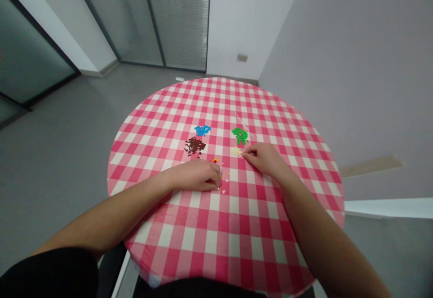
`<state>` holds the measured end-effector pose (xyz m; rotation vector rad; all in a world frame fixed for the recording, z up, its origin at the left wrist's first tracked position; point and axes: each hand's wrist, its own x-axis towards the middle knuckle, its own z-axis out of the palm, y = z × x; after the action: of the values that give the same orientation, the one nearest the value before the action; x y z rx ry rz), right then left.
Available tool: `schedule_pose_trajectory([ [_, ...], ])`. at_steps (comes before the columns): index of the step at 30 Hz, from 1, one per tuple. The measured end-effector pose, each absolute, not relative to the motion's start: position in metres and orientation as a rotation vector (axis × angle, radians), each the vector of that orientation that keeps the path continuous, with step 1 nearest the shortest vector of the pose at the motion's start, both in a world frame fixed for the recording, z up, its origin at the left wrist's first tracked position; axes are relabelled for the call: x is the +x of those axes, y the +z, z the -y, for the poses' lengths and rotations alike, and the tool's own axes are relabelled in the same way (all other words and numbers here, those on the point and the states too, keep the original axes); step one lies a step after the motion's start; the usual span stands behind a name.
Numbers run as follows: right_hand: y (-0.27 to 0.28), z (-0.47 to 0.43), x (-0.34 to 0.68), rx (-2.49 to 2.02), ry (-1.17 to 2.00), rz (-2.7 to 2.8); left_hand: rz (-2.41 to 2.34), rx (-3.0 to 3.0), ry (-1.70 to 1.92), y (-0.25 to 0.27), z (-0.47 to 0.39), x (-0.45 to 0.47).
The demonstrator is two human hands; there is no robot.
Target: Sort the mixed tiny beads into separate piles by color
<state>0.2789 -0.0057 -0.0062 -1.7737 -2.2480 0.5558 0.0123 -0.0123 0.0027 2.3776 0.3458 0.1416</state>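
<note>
My left hand (201, 175) rests low over the middle of the table, its fingers curled down among a few scattered small pieces. Whatever those fingers hold is hidden or too small to name. Just beyond it lie red and yellow pieces (215, 160), partly covered by the hand. My right hand (265, 159) has its fingertips pinched together at the right edge of a small cream-coloured pile (236, 152). I cannot make out what is in that pinch. Loose pale pieces (227, 180) lie between the two hands.
Piles of small blue pieces (203, 130), brown pieces (195, 146) and green pieces (240, 135) lie beyond my hands. A red-and-white checked cloth (233, 226) covers the round table. Glass partitions (182, 23) and a wall (358, 77) stand around it.
</note>
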Motion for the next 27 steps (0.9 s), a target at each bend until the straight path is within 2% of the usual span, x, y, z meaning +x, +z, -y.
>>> schedule_pose_trajectory([
  [12, 0.001, 0.015, 0.264, -1.672, 0.456, 2.217, -0.862, 2.465, 0.371, -0.005, 0.004, 0.014],
  [18, -0.004, 0.027, 0.24, -1.424, 0.601, 2.39, -0.924, 2.473, 0.323, -0.013, 0.004, 0.017],
  [27, -0.008, 0.033, 0.221, -1.389, 0.614, 2.461, -0.852, 2.47, 0.371, -0.003, 0.002, 0.012],
])
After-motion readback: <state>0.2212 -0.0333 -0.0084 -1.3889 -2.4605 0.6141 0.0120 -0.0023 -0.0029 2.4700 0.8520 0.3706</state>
